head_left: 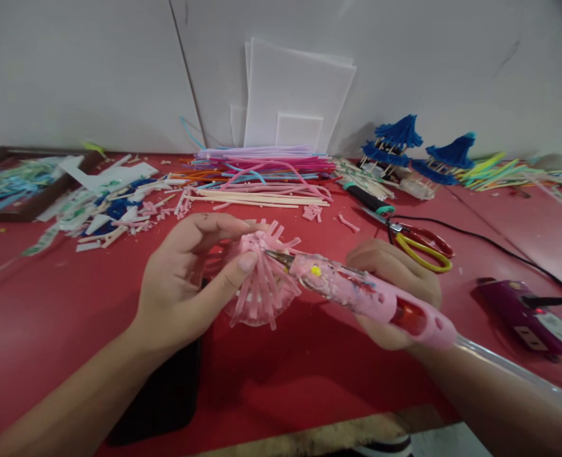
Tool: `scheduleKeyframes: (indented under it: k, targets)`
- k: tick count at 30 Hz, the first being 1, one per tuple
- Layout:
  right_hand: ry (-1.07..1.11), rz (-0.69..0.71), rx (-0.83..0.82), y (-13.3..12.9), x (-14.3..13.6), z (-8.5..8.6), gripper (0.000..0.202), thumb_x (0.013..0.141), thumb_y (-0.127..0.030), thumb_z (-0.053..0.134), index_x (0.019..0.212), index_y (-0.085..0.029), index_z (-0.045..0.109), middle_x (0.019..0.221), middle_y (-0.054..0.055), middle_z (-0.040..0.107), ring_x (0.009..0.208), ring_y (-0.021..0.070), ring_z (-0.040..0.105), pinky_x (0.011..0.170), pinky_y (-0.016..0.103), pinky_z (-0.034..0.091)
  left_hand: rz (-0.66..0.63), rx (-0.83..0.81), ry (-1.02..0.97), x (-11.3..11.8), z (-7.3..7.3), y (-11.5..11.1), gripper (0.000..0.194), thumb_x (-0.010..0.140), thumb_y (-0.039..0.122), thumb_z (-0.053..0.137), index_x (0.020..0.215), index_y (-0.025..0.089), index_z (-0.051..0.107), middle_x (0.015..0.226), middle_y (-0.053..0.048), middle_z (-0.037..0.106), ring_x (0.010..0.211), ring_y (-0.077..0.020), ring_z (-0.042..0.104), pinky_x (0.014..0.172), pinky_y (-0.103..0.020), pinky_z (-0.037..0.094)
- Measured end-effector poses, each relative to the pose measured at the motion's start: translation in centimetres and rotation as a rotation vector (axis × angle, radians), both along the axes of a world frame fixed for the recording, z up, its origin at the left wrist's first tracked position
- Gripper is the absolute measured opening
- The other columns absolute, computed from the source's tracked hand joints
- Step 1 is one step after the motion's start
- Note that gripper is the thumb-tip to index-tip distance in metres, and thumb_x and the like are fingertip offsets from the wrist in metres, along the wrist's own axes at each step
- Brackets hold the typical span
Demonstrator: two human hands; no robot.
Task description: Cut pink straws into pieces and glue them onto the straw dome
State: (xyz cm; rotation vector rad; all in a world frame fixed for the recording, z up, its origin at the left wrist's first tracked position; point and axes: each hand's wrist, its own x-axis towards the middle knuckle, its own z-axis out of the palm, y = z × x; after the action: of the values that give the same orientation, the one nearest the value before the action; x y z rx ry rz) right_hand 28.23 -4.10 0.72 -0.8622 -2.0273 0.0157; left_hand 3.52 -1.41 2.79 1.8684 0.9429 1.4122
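My left hand (190,273) pinches the top of a small cone-shaped craft piece (262,285), built of pale pink sticks that fan out downward over a clear rim. My right hand (395,292) is wrapped round a pink hot glue gun (347,285), smeared with dried glue and a yellow blob. A clear glue stick (504,368) runs out of its rear end. The gun's dark nozzle (278,257) points left and meets the pink sticks near the top, close to my left thumb. Some of my right fingers are hidden behind the gun.
Bundles of coloured sticks (266,168) lie along the wall, with scraps (114,209) on the left. Red-and-yellow-handled pliers (424,247), a dark-handled tool (369,200) and a purple power strip (531,314) are at right. Blue roofed models (398,143) stand behind. A black phone-like slab (162,400) lies under my left arm.
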Motion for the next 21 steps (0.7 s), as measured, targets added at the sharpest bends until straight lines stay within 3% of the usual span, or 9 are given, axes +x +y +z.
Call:
scheduleKeyframes:
  k: [21]
  targets:
    - [0.012, 0.063, -0.022, -0.2, 1.4, -0.6, 0.014, 0.064, -0.016, 0.045, 0.078, -0.020, 0.046, 0.065, 0.001, 0.046, 0.058, 0.0146, 0.048, 0.051, 0.030, 0.038, -0.030, 0.052, -0.052, -0.1, -0.8, 0.3, 0.024, 0.080, 0.011, 0.068, 0.101, 0.021, 0.063, 0.100, -0.003, 0.072, 0.098, -0.0091, 0.070, 0.081, -0.010, 0.055]
